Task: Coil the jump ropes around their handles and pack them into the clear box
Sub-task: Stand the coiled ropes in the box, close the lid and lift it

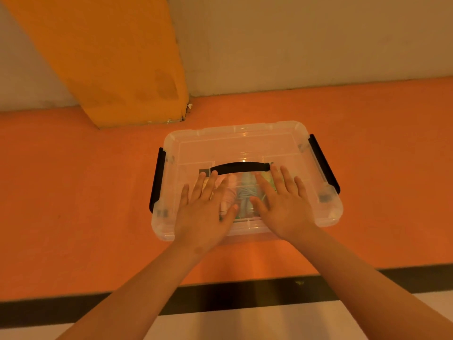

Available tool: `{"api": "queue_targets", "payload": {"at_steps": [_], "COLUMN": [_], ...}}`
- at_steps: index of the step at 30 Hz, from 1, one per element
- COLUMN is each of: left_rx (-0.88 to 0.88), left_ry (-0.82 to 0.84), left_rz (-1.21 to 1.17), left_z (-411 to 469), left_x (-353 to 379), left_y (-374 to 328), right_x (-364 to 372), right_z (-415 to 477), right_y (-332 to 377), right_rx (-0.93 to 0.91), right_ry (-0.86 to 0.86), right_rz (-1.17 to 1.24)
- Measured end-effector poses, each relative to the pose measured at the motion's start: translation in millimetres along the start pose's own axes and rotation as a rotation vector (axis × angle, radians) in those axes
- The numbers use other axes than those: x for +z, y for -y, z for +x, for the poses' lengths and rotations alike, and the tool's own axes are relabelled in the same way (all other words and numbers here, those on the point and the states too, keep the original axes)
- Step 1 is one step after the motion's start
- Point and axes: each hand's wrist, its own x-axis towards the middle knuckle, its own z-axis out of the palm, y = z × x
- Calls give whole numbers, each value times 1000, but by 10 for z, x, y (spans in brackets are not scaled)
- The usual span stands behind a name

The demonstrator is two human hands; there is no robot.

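Both bare forearms reach forward from the lower corners and converge toward the middle. The left hand [204, 212] lies palm down, fingers straight and slightly spread, thumb angled inward toward the other hand. The right hand [284, 204] mirrors it just beside, palm down, fingers extended and fanned, thumb pointing inward. The two thumbs are close together but apart. Wrists are straight.

We're only getting a smeary look at the jump ropes [245, 192] through the clear box [245, 143] mid-frame: pinkish and bluish blobs, and we're not making out coils or handles. Our left hand [203, 212] and right hand [284, 207] are covering the rest. Both forearms are running off the bottom edge, and the yellow pillar [110, 57] is getting cropped up top.
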Motion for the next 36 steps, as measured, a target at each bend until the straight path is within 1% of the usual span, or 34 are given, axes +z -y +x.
{"api": "queue_targets", "payload": {"at_steps": [11,17,22,26,28,30,32,36], "left_rx": [15,4,2,-3,-5,-8,-1,54], "left_ry": [-6,-25,-21,-13,-5,0,-48,-273], "left_rz": [38,33,21,28,20,-6,-40,-85], "left_z": [370,354,336,335,339,303,246,167], "left_x": [-5,7,26,27,19,6,-13,-56], "left_y": [156,151,148,153,142,122,113,42], "right_x": [18,30,32,9,-15,-38,-58,-57], "right_z": [363,365,326,268,258,234,183,80], "right_y": [36,48,73,90,84,91,114,140], "right_rx": [19,20,27,26,30,25,23,12], "right_ry": [-25,-61,-136,-145,-126,-143,-210,-284], "right_rz": [13,10,44,91,93,87,76,21]}}
